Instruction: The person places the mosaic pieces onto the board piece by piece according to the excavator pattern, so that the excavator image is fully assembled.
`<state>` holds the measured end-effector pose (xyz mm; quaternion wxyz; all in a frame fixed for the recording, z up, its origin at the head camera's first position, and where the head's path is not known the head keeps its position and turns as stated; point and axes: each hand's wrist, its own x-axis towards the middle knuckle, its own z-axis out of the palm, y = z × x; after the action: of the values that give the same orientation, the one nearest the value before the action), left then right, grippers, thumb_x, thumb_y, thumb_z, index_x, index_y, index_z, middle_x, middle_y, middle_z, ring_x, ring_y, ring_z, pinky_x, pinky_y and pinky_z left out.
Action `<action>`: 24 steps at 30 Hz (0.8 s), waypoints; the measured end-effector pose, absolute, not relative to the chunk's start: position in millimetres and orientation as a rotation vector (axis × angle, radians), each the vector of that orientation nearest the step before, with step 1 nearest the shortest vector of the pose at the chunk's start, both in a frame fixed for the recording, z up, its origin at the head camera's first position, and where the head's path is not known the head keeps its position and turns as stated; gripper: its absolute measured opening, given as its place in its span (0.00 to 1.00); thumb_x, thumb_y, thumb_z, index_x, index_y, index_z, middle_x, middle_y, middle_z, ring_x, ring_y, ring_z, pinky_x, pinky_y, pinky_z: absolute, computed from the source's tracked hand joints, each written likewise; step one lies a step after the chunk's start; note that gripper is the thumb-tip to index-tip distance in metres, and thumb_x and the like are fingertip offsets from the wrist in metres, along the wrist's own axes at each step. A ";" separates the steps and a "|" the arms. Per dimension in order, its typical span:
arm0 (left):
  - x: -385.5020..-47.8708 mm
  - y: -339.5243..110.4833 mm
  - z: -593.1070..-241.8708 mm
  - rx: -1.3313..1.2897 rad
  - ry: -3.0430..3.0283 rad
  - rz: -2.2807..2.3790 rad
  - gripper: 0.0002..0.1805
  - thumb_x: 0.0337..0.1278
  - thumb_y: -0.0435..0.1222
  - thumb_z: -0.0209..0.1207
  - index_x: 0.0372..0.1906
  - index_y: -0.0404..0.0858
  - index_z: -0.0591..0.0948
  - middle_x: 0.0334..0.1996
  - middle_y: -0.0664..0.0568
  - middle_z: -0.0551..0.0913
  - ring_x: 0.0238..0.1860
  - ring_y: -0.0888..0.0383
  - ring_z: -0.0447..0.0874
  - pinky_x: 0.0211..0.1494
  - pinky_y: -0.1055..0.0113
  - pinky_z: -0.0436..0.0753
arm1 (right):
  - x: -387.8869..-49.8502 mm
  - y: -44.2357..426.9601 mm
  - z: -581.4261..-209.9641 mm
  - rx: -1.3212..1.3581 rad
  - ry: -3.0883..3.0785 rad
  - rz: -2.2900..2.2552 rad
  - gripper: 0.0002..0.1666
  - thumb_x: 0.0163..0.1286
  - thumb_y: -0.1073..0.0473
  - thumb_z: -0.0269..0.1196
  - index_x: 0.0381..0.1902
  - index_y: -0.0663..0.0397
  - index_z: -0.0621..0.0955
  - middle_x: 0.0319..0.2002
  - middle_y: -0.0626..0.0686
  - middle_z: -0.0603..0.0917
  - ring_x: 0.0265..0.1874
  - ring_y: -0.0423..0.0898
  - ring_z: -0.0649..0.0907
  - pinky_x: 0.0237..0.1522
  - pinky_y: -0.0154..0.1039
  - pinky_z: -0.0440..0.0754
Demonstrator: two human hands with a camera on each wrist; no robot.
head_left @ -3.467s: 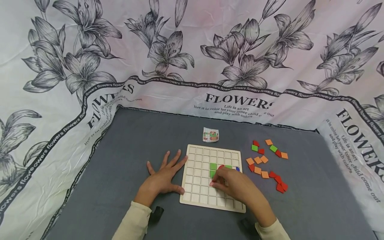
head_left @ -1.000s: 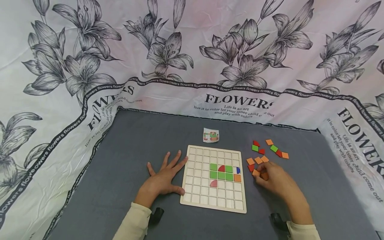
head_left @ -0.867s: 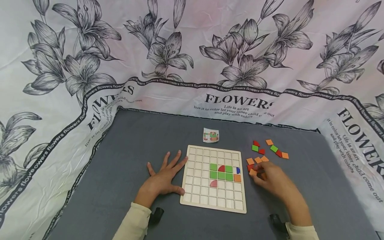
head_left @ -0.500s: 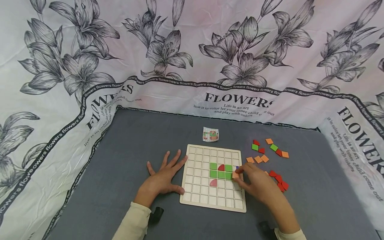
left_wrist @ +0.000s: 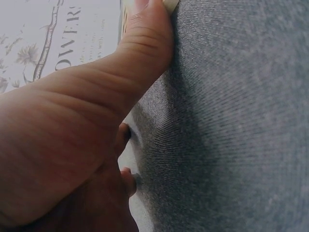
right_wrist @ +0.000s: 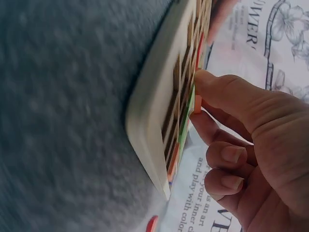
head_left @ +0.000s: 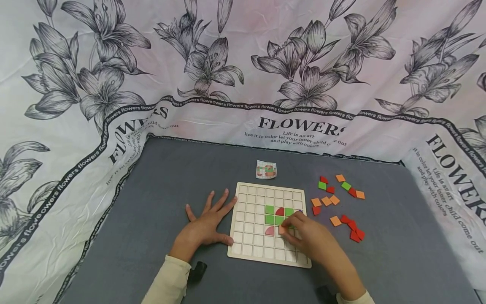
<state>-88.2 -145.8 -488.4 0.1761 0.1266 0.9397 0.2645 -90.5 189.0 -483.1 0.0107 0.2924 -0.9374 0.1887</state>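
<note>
My right hand [head_left: 309,236] pinches a small orange square tile [head_left: 282,229] between thumb and fingers, at the wooden grid board [head_left: 244,219], just right of a pink quarter-circle piece [head_left: 270,231]. In the right wrist view the orange tile [right_wrist: 198,104] stands on edge between thumb and fingertip, over the board; whether it touches cannot be told. Green tiles [head_left: 269,210] and a red quarter-circle piece [head_left: 279,211] lie in cells above. The hand hides part of the board's right side. My left hand [head_left: 203,228] lies spread, its thumb and index finger touching the board's left edge.
Several loose orange, red and green tiles lie right of the board, among them an orange one [head_left: 336,221] and a red one [head_left: 355,235]. A small printed card [head_left: 266,169] sits behind the board on the grey cloth [head_left: 182,169]. A flower-printed curtain [head_left: 212,118] rises behind.
My right hand has taken an orange tile from the loose ones and carried it left over the board, beside the pink piece. My left hand has stayed in place.
</note>
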 end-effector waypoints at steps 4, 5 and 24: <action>-87.7 -146.2 -487.4 0.358 2.664 0.747 0.67 0.42 0.58 0.79 0.87 0.60 0.52 0.88 0.57 0.39 0.86 0.41 0.25 0.65 0.14 0.21 | -88.3 184.7 -484.0 0.942 -2.912 0.587 0.13 0.63 0.53 0.80 0.43 0.43 0.88 0.42 0.40 0.83 0.31 0.33 0.78 0.29 0.31 0.80; -87.6 -146.2 -487.2 0.357 2.663 0.748 0.67 0.42 0.58 0.79 0.87 0.60 0.52 0.88 0.57 0.39 0.86 0.41 0.25 0.65 0.14 0.21 | -87.8 184.0 -484.4 0.953 -2.899 0.586 0.13 0.63 0.53 0.80 0.43 0.43 0.88 0.41 0.41 0.83 0.31 0.33 0.78 0.29 0.31 0.80; -88.1 -146.8 -491.5 0.364 2.665 0.765 0.67 0.41 0.59 0.79 0.87 0.60 0.52 0.88 0.57 0.39 0.86 0.41 0.24 0.64 0.15 0.19 | -87.6 183.4 -488.2 1.010 -2.863 0.536 0.14 0.63 0.54 0.80 0.43 0.43 0.87 0.42 0.41 0.81 0.32 0.34 0.79 0.29 0.32 0.81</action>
<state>-88.1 -146.8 -491.5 0.1719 0.1281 0.9388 0.2696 -87.6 183.4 -488.2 0.0293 0.3276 -0.9282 0.1739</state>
